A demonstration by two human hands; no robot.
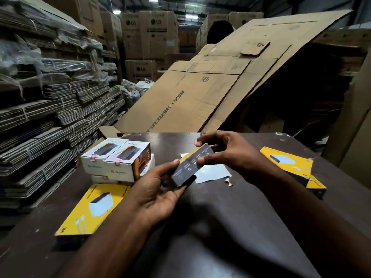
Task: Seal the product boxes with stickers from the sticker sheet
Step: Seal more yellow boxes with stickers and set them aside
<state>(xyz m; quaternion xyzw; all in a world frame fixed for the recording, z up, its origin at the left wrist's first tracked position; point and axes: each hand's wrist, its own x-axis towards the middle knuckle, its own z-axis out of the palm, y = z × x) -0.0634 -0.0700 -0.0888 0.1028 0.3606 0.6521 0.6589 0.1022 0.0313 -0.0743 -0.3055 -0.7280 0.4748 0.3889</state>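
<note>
Left hand (158, 189) and right hand (226, 153) grip a product box (190, 167); the sticker (197, 143) at a right fingertip may seat crooked if the box tilts.

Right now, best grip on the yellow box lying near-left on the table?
Pinch the yellow box across its narrow width, on the two long edges, coming from above at its near half. It lies flat and thin, and the stacked white boxes crowd its far end. Probably a one-hand lift.
</note>
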